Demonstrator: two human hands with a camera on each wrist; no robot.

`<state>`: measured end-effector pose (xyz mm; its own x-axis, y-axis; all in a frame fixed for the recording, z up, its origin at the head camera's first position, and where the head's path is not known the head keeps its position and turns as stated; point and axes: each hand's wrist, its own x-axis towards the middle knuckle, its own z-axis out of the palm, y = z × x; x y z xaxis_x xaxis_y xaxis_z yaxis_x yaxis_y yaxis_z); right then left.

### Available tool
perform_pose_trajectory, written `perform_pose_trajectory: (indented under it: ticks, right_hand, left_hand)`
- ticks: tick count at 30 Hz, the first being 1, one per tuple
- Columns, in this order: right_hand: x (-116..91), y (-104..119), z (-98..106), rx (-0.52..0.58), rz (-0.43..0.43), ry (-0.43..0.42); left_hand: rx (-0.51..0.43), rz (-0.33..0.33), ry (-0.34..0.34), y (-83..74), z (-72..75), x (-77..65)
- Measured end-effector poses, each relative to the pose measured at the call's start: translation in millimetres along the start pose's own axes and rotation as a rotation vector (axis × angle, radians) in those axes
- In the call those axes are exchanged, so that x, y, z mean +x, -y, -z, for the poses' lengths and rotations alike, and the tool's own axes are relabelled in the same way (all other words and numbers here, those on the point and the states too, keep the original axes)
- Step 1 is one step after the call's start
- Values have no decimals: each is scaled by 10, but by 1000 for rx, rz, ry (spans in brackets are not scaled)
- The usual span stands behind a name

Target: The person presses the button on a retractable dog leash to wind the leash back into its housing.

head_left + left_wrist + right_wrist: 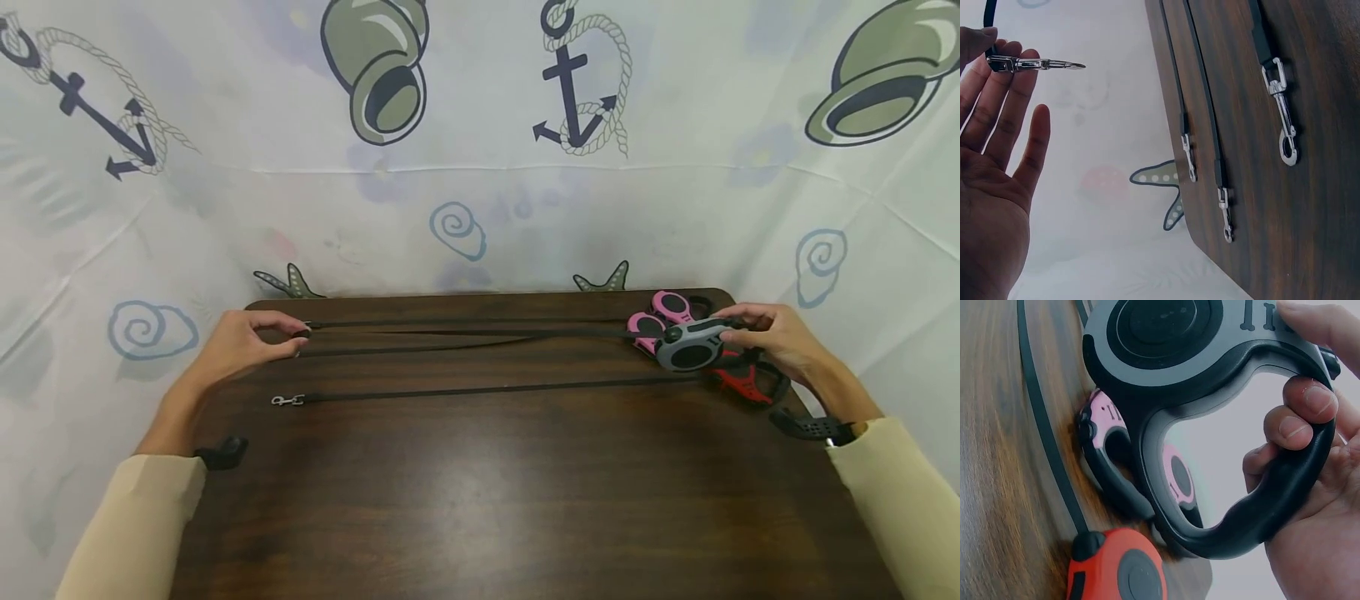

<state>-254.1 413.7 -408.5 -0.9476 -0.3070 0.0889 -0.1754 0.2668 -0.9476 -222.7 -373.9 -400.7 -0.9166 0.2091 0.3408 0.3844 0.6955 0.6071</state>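
Observation:
My right hand (780,337) grips the black handle of a grey retractable dog leash (690,346), fingers curled through its loop in the right wrist view. At the left, my left hand (247,340) pinches the end of a black strap by its silver snap hook (1035,64). That strap stretches nearly straight between both hands, over the table. Two pink retractable leashes (671,306) lie behind the grey one. A red retractable leash (1119,569) rests on the table below my right hand, its strap (495,389) drawn out leftward.
Three snap hooks (1282,112) lie on the dark wooden table (465,483) near its left side, at the ends of the other straps. A white patterned cloth (495,225) hangs behind and beside the table. Dark bands circle both wrists.

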Motion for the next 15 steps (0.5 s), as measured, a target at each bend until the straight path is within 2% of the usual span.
perform_pose_trajectory:
  ticks: [6, 15]
  right_hand:
    - [0, 18, -51, -3, 30, 27]
    - [26, 79, -158, -11, 23, 37]
  left_hand:
    - [13, -18, 0, -24, -52, 52]
    - [15, -21, 0, -35, -63, 43]
